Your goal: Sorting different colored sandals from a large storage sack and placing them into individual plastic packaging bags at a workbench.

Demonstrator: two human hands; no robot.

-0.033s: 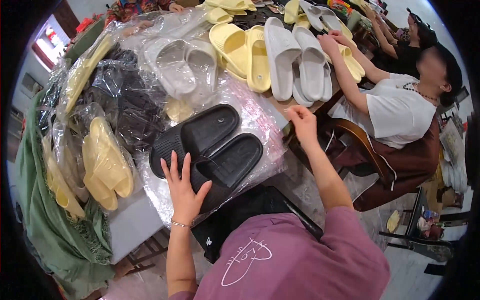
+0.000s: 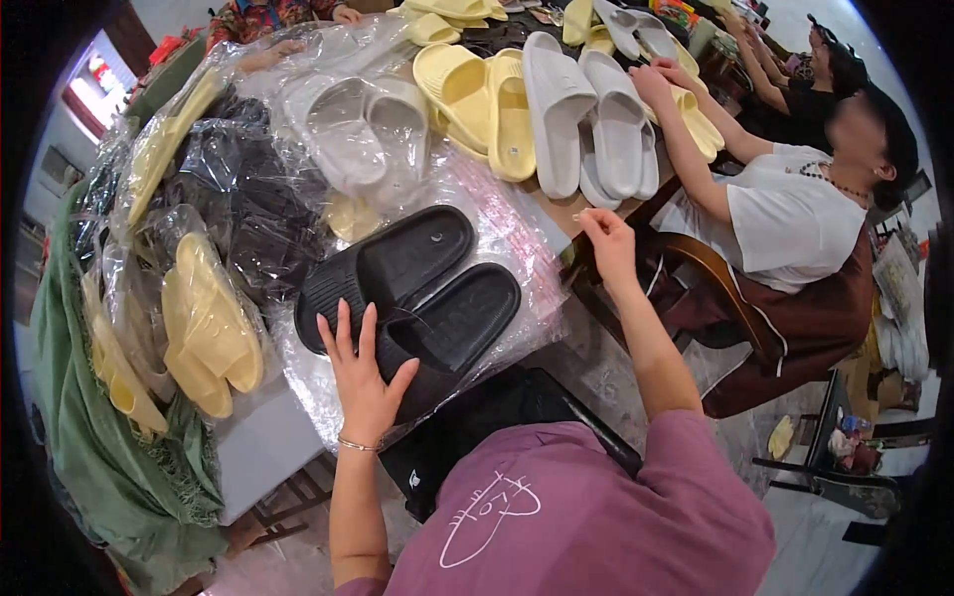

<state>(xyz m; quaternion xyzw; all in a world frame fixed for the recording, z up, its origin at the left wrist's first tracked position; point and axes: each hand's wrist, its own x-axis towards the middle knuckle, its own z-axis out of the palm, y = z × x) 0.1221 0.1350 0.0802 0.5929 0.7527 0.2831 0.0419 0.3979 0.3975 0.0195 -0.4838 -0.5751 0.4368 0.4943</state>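
Note:
A pair of black slide slippers (image 2: pixel 442 316) lies side by side on a stack of clear plastic bags (image 2: pixel 532 268) at the table's near edge. My left hand (image 2: pixel 360 372) rests with fingers spread over the strap end of the nearer slipper, pressing rather than gripping. Right of the slippers, my right hand (image 2: pixel 608 243) is raised off the table, thumb and forefinger pinched together. A tiny pale bit seems to show at those fingertips, too small to name.
Bagged yellow slippers (image 2: pixel 214 328) and dark bagged ones (image 2: pixel 248 199) are heaped at left beside a green cloth (image 2: pixel 89 417). Loose grey slippers (image 2: pixel 558 119) and yellow slippers (image 2: pixel 462 89) stand beyond. A co-worker in a white shirt (image 2: pixel 800 214) sits at right by a wooden chair (image 2: pixel 720 288).
My right hand has shifted slightly to the right, its fingers still pinched. My left hand and the black slippers stay practically where they were.

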